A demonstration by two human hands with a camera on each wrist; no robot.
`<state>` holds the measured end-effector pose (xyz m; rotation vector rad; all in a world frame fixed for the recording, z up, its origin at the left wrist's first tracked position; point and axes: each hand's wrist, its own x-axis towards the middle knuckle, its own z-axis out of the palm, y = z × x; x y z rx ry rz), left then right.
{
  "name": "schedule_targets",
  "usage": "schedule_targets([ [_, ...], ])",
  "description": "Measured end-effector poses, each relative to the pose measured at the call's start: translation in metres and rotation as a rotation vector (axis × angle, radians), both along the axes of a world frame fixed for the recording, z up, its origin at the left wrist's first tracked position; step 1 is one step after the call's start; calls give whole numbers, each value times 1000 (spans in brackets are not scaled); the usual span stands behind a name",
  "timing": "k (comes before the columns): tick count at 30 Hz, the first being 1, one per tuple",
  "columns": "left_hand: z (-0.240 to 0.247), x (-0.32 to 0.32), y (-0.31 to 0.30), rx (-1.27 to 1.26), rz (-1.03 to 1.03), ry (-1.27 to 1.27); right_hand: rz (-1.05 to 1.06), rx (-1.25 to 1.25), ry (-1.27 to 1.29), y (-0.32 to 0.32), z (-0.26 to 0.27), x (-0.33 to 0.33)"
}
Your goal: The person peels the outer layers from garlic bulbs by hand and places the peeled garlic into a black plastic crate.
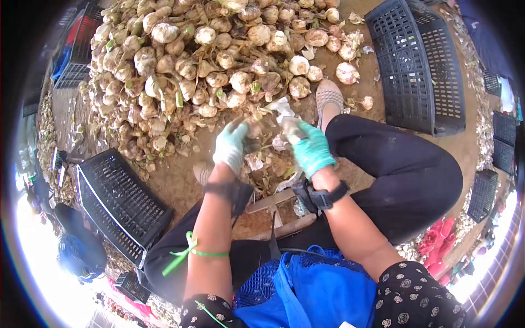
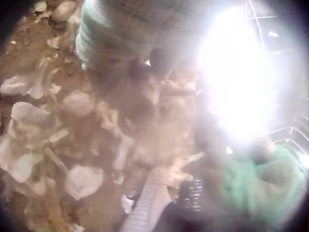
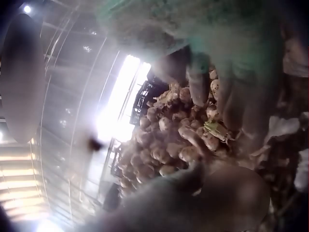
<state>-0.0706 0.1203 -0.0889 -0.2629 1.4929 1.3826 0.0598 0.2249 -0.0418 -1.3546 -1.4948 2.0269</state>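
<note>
My left hand (image 1: 229, 145), in a pale green glove, is at the near edge of a heap of garlic bulbs (image 1: 205, 35). At its curled fingers is a blurred, brownish round garlic bulb (image 1: 254, 129). My right hand (image 1: 311, 146), in a greener glove with bare fingertips, faces it a short gap to the right. In the right wrist view its fingers (image 3: 231, 106) hang loosely downward with nothing visible between them. The left wrist view has the left glove (image 2: 125, 29) at the top and the right glove (image 2: 263, 186) at lower right, both blurred.
Black plastic crates stand at the right (image 1: 407, 71) and at the left (image 1: 123, 199). Loose skins and several bulbs (image 1: 347, 73) litter the ground beside a shoe (image 1: 329, 101). A low wooden frame (image 1: 273, 210) is between the legs, near a blue cloth (image 1: 328, 287).
</note>
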Motion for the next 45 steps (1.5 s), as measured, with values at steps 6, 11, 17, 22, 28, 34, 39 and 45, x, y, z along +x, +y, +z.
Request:
schedule_targets([
  [6,84,56,-21,172,-110,150,305,466,-171,-24,11,0],
  [11,89,70,-49,-1,-298,976,439,379,-94,-39,34,5],
  [17,110,74,-79,189,-148,589,520,267,67,-57,38,12],
  [22,128,77,-93,239,-48,513,477,-2,211,-64,53,20],
  [28,117,83,-97,136,-176,808,655,646,-121,-70,60,15],
  [34,117,76,-101,481,178,156,527,687,-34,-83,68,19],
  [39,118,75,-100,524,235,-229,423,929,144,-89,67,19],
  [45,123,88,-94,759,339,-318,453,850,197,-91,81,24],
])
